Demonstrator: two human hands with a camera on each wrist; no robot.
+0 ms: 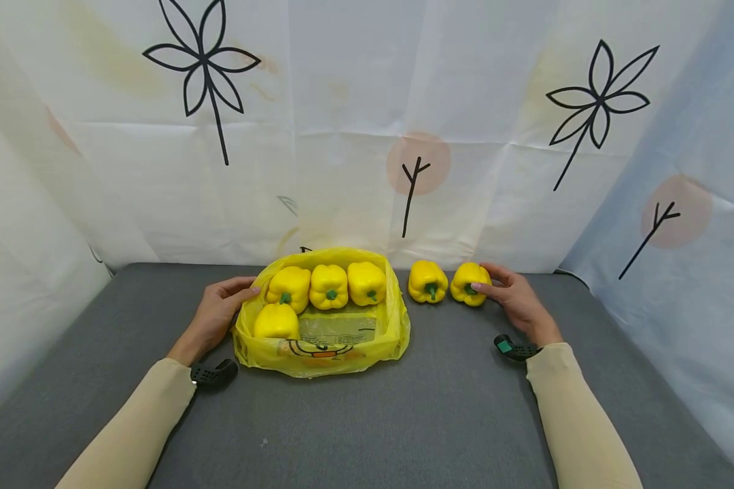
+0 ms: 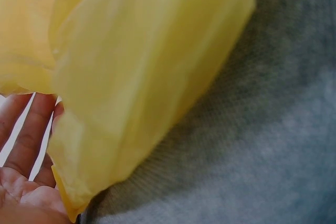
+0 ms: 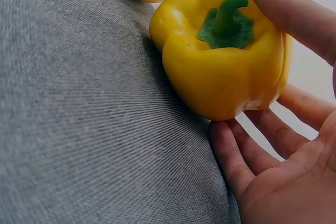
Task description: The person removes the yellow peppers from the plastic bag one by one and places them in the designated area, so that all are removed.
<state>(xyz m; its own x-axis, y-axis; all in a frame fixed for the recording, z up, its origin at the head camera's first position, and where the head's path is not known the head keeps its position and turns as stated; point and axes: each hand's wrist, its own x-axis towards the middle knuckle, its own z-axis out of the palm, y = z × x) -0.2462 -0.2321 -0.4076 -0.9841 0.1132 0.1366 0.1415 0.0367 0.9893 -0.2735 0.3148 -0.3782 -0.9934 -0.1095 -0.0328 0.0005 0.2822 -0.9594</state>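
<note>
In the head view, my left hand (image 1: 217, 312) holds the left rim of a yellow plastic bag (image 1: 397, 326), thumb at the edge. The left wrist view shows the bag (image 2: 126, 87) hiding the fingertips of that hand (image 2: 26, 156). Inside the bag lie several yellow bell peppers (image 1: 329, 285), one of them (image 1: 276, 322) at the near left. On the right, my right hand (image 1: 516, 302) holds a yellow bell pepper (image 1: 465, 282) on the table. Its thumb presses the pepper's (image 3: 226, 72) top near the green stem, and its fingers reach round the far side.
Another yellow bell pepper (image 1: 427, 282) stands between the bag and the held one. Everything lies toward the far edge of a grey cloth-covered table (image 1: 367, 428). A patterned white curtain (image 1: 342, 102) hangs behind the table and along its sides.
</note>
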